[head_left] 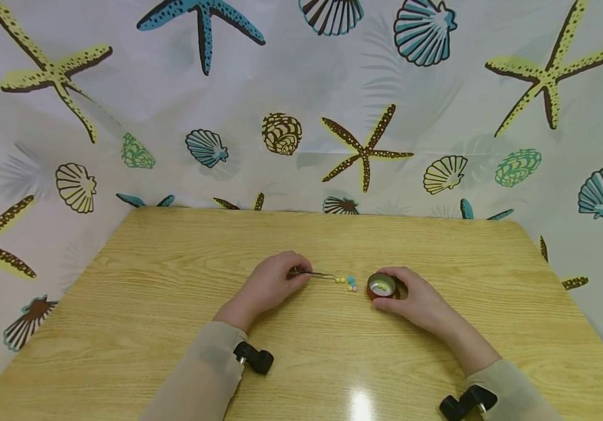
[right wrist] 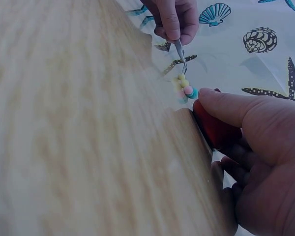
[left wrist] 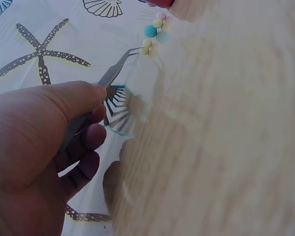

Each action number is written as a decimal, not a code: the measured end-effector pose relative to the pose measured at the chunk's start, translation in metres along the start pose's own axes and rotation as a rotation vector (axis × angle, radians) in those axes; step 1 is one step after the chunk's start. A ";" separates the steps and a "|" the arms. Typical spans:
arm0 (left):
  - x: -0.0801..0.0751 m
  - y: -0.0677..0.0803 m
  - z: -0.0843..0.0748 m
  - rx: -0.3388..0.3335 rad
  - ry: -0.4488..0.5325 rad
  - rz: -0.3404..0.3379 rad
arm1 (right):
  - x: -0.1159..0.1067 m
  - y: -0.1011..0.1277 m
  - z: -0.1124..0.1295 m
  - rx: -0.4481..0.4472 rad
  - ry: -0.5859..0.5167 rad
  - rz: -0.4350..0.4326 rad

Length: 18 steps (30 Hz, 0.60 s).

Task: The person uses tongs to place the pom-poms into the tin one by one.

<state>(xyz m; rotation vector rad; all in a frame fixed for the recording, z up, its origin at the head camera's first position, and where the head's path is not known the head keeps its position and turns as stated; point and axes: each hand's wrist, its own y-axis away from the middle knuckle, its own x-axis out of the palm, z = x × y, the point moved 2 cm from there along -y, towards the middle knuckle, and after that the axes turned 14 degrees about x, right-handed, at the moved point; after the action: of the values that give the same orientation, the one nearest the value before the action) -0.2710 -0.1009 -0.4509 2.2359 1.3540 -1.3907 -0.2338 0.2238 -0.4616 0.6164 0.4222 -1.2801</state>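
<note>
The left hand (head_left: 272, 285) pinches tweezers (head_left: 323, 275), tips beside two yellow beads (head_left: 340, 280) left of the cup (head_left: 369, 291); the right hand (head_left: 421, 299) grips the cup's side. Nearer the cup lie a blue bead (head_left: 351, 280), another yellow bead (head_left: 350, 288) and a pink bead (head_left: 355, 289). An off-centre squeeze could shoot a round bead away; a nudge of the cup could scatter the nearest. Only the head view shows yellow beads inside the cup; the left wrist view reveals the tips' bend and parting.
</note>
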 end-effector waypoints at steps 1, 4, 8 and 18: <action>0.000 0.000 0.000 0.000 0.000 0.000 | 0.000 0.000 0.000 -0.001 0.000 0.001; -0.001 0.000 -0.001 0.001 -0.001 -0.005 | 0.000 0.000 0.000 0.003 -0.004 0.001; -0.003 0.001 -0.001 0.010 -0.008 -0.021 | 0.000 0.001 0.000 0.006 -0.007 0.001; -0.008 0.001 -0.004 0.004 0.011 -0.062 | 0.000 0.001 0.001 0.008 -0.010 0.005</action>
<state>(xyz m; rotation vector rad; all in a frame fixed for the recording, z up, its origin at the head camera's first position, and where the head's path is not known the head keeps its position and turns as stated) -0.2689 -0.1046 -0.4431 2.2254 1.4373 -1.4034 -0.2332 0.2230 -0.4611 0.6166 0.4071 -1.2799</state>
